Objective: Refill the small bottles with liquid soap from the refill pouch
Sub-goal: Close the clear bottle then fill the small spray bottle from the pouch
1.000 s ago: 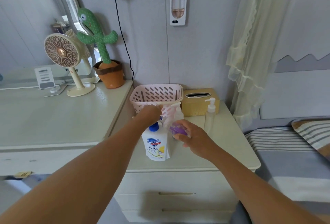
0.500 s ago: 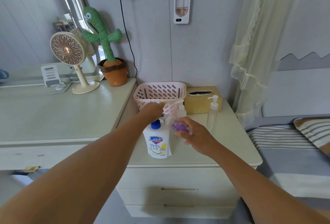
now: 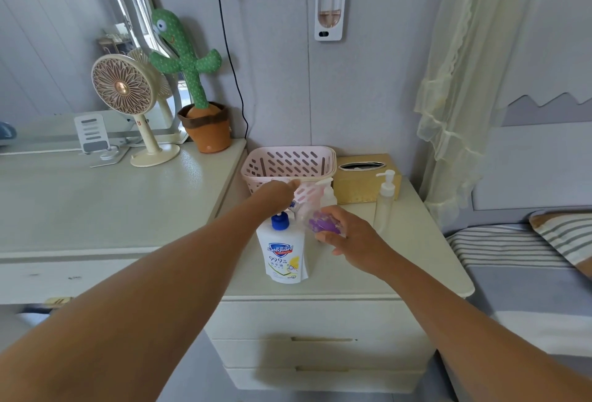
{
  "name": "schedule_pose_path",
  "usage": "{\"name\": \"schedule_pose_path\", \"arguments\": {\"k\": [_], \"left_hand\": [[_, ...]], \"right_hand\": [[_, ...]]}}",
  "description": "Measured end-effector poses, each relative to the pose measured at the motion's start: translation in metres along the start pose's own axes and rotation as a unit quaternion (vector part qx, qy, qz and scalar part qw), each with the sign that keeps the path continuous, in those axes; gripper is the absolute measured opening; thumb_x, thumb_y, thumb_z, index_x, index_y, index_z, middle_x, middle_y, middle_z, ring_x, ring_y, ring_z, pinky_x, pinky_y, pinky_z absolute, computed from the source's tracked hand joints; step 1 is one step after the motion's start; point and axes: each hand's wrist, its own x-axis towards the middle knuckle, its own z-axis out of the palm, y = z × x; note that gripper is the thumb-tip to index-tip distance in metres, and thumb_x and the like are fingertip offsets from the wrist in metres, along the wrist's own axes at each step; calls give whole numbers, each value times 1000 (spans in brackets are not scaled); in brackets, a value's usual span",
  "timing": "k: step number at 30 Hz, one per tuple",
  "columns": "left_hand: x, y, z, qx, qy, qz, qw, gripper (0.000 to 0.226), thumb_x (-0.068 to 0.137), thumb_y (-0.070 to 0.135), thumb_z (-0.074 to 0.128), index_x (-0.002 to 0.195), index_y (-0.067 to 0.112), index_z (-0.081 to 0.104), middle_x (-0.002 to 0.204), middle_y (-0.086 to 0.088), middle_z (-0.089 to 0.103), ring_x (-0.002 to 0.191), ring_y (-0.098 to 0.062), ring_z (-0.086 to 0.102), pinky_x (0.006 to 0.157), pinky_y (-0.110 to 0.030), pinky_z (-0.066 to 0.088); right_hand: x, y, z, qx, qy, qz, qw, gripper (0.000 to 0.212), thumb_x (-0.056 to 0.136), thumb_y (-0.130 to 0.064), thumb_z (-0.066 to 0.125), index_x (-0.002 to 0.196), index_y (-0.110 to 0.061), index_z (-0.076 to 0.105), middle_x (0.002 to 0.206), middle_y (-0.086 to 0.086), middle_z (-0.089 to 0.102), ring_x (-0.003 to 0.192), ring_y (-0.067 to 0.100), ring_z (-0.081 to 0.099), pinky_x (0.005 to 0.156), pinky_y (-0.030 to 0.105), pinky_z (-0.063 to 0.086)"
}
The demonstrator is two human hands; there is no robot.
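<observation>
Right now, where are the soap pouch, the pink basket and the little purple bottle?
Soap pouch (image 3: 283, 257): head view, on its printed front label.
Pink basket (image 3: 288, 161): head view, on its slotted far wall.
Little purple bottle (image 3: 322, 224): head view, on its purple label, held in the right hand (image 3: 352, 241).

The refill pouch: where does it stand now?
In the head view, the pouch stands upright at the centre, on the nightstand, in front of the basket and just left of the purple bottle that the right hand holds.

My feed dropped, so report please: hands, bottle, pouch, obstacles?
Right hand grips bottle. Left hand near its top, grip unclear. Pouch upright, cap on. Basket close behind hands.
</observation>
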Motion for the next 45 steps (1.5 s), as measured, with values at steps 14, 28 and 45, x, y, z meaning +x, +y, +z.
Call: {"name": "schedule_pose_path", "arguments": {"k": [14, 28, 45], "left_hand": [[7, -7, 4, -10, 42, 16, 999, 33, 103, 36, 31, 105, 9, 50, 82, 2, 52, 69, -9, 46, 86, -33, 39], [12, -7, 8, -24, 13, -6, 1000, 38, 104, 15, 26, 137, 7, 42, 127, -22, 54, 112, -34, 54, 89, -36, 41], [32, -22, 23, -63, 41, -45, 996, 41, 101, 20, 27, 141, 20, 38, 127, -22, 53, 114, -40, 52, 102, -60, 35]], "right_hand": [[-1, 1, 2, -1, 0, -2, 1000, 39, 91, -26, 60, 128, -24, 48, 120, -1, 56, 105, 19, 56, 82, 40, 56], [-1, 2, 5, 10, 4, 2, 1000, 39, 91, -26, 61, 128, -25, 49, 124, 1, 55, 108, 20, 55, 81, 38, 57], [0, 4, 1, -1, 14, 0, 1000, 41, 90, -28, 62, 129, -25, 49, 124, -2, 55, 109, 16, 54, 90, 40, 53]]}}
